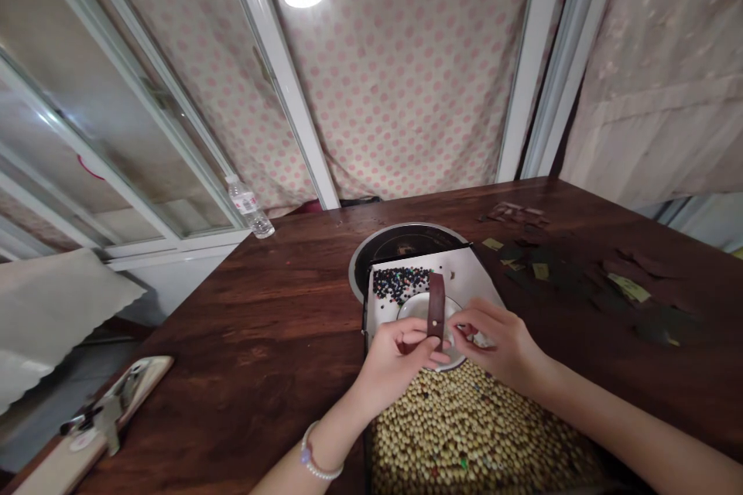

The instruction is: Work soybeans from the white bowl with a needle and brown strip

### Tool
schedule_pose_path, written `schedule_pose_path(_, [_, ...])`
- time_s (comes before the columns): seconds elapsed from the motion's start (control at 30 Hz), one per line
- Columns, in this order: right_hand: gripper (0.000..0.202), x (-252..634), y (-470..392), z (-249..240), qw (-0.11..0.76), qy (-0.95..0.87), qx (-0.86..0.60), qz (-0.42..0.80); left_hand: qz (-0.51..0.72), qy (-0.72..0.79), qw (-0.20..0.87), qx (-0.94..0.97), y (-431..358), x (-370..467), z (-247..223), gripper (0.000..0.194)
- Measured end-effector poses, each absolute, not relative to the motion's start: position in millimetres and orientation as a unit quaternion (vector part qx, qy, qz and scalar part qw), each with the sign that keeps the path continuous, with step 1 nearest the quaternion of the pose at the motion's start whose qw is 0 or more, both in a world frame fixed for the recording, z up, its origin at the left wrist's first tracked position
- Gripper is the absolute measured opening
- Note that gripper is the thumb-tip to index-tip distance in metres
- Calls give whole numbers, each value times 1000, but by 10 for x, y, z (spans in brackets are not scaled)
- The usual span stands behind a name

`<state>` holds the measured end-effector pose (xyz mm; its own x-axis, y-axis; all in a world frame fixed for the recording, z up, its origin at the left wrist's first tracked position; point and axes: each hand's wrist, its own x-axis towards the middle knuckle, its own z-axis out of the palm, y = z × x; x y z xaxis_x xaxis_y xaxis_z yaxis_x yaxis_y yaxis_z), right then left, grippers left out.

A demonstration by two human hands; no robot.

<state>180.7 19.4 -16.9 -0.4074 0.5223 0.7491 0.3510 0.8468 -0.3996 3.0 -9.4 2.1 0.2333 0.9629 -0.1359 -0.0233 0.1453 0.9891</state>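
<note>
A dark reddish-brown strip (436, 298) stands upright over a white round dish, with a small pale dot near its lower part. My left hand (400, 356) pinches the strip's lower end between thumb and fingers. Close to its right side is my right hand (493, 336), fingers curled and tips together; anything between them is too small to make out. The white dish (415, 309) lies in a tray under both hands. Small black beads (400, 284) are spread behind it, and many yellowish beads (464, 433) fill the tray's front.
A round black plate (371, 247) with a silver rim is behind the tray. Dark scraps and yellow labels (628, 288) lie on the wooden table (272, 325) at right. A water bottle (251, 207) stands at the back left. A pale board with metal parts (139, 387) is at lower left.
</note>
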Motion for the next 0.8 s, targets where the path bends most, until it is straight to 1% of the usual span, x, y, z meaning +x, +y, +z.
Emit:
schedule_pose_path(0.33, [15,1801,196,-143,476,-836,-264,69,409,472,593,508,-94,27,31,33])
schedule_pose_path(0.8, [15,1814,211,-178,483,-826,-272,99,422,465,596,500,-91,24,41,36])
